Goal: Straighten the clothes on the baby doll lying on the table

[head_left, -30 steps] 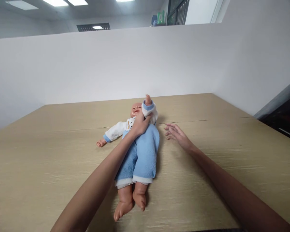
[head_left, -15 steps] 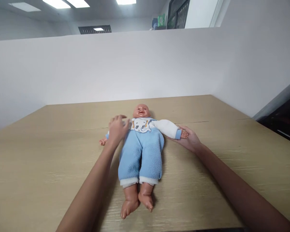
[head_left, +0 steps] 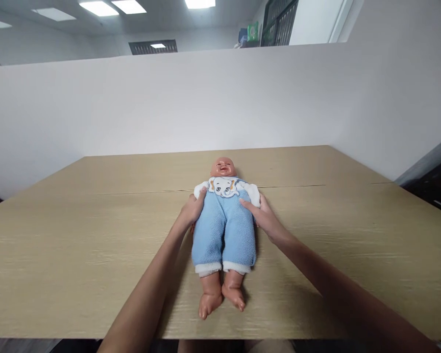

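Observation:
A baby doll (head_left: 223, 223) lies on its back on the wooden table (head_left: 77, 235), head away from me, bare feet toward me. It wears blue fleece trousers and a white top with an elephant bib. My left hand (head_left: 193, 210) grips the doll's side at its left arm, thumb on the chest. On the other side my right hand (head_left: 260, 215) grips the doll at its right arm, thumb on the trousers' waist. Both white sleeves are pressed in against the body, mostly hidden by my hands.
A white partition wall (head_left: 169, 103) stands along the table's far edge and wraps round to the right. A dark surface (head_left: 433, 181) lies past the table's right edge. The table's near edge runs just below the doll's feet.
The doll's arms were spread out; now both hands have folded them in against its body and hold its sides. The doll has shifted slightly right and nearer.

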Demonstrator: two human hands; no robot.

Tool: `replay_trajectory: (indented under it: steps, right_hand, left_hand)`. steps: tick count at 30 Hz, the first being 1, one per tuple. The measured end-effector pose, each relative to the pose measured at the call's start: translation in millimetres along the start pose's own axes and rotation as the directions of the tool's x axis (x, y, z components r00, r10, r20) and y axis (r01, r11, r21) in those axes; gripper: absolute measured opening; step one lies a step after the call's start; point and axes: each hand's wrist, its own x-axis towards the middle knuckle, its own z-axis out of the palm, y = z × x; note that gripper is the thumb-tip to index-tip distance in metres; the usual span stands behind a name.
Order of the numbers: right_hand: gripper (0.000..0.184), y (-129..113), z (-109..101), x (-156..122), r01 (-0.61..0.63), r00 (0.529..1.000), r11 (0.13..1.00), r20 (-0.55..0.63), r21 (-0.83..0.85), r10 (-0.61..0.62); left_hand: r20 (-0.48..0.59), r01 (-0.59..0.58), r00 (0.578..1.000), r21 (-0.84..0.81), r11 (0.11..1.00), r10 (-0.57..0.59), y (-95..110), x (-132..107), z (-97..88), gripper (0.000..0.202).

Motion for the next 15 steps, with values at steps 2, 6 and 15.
replay_trajectory:
  steps: [2,6,15]
  right_hand:
    - [0.080,-8,9,-6,0.035,0.998,0.999,-0.059,0.003,-0.035]
    - [0.080,-49,8,-33,0.047,0.997,0.999,-0.063,0.023,-0.045]
    - [0.091,-110,-92,-203,0.224,0.968,0.853,0.003,-0.470,-0.253]
  left_hand:
    - [0.018,0.022,1.000,-0.138,0.990,-0.020,14,-9,0.2,0.080]
    - [0.020,0.030,0.999,-0.352,0.935,-0.025,51,-49,-15.0,0.071]
    - [0.029,0.116,0.992,-0.602,0.790,-0.123,70,-267,-1.7,0.091]
